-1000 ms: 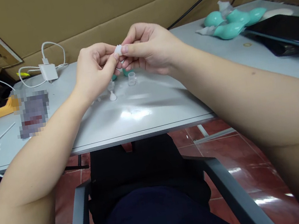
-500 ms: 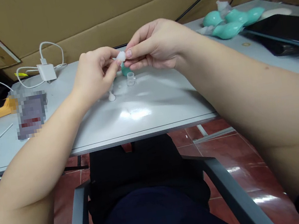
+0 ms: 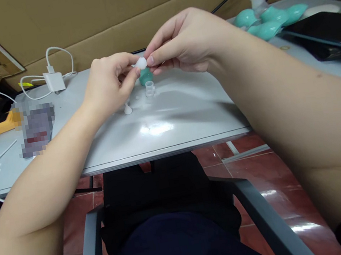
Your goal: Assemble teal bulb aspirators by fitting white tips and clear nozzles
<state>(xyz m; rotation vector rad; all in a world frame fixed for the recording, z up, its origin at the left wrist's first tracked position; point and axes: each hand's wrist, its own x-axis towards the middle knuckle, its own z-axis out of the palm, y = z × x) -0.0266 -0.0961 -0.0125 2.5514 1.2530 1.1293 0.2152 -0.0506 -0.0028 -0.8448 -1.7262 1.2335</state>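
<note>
A small white plastic piece (image 3: pixel 141 63) is held above the table between my two hands; its exact kind is not clear. My left hand (image 3: pixel 114 78) pinches it from the left between thumb and forefinger. From the right, the thumb and fingertips of my right hand (image 3: pixel 178 51) close on its other side. Just beneath it stands a rounded green object (image 3: pixel 145 77), partly hidden by the fingers. In front of that sits a small clear plastic cup-like part (image 3: pixel 150 89). A white cone-shaped part (image 3: pixel 128 108) rests on the table below my left hand.
On the grey table (image 3: pixel 166 141), a white charger (image 3: pixel 55 82) with a cable and a blurred-out phone-like slab (image 3: pixel 37 130) lie to the left. Several green rounded pieces (image 3: pixel 268 29) and a black flat device (image 3: pixel 327 36) are at the right. Cardboard (image 3: pixel 101 17) stands behind.
My right hand has shifted slightly up and to the right, and more of the green object shows below. Both hands still hold the white piece. The whole view has moved a little.
</note>
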